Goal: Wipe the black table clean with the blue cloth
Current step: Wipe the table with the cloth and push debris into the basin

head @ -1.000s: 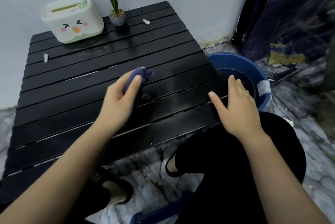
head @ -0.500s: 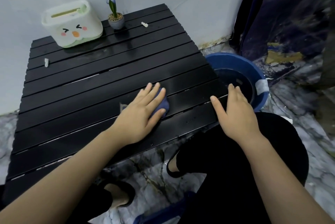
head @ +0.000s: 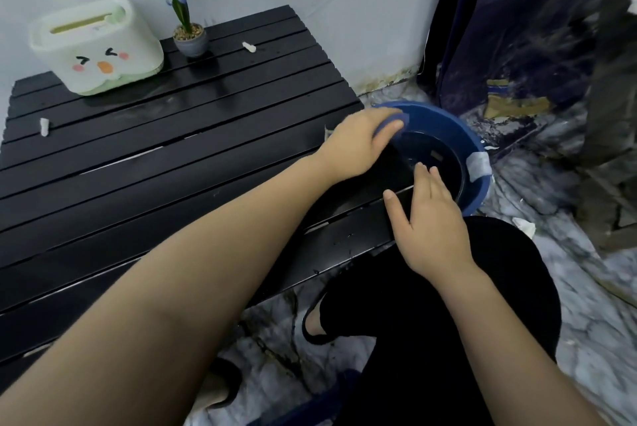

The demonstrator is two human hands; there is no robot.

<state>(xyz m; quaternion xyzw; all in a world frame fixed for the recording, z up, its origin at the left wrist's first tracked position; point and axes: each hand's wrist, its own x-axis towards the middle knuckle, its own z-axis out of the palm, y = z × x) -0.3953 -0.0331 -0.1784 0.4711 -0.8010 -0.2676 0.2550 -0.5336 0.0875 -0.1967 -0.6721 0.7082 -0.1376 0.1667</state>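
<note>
The black slatted table [head: 172, 163] fills the left and middle of the head view. My left hand [head: 358, 146] is at the table's right edge and holds the blue cloth [head: 393, 124], which shows between and past its fingers, over the rim of a blue basin [head: 479, 191]. The hand is motion-blurred. My right hand [head: 431, 219] rests on the table's near right corner, thumb on the top slat, fingers straight and pointing toward the basin.
A white and green tissue box [head: 96, 46] with a cartoon face and a small potted blue flower [head: 188, 29] stand at the table's back. Two white scraps [head: 249, 46] [head: 44, 126] lie on the slats. The basin holds dark water. My knee is below.
My left hand has swept the cloth from the table's middle rightward to its right edge, over the basin rim. My right hand stays at the corner.
</note>
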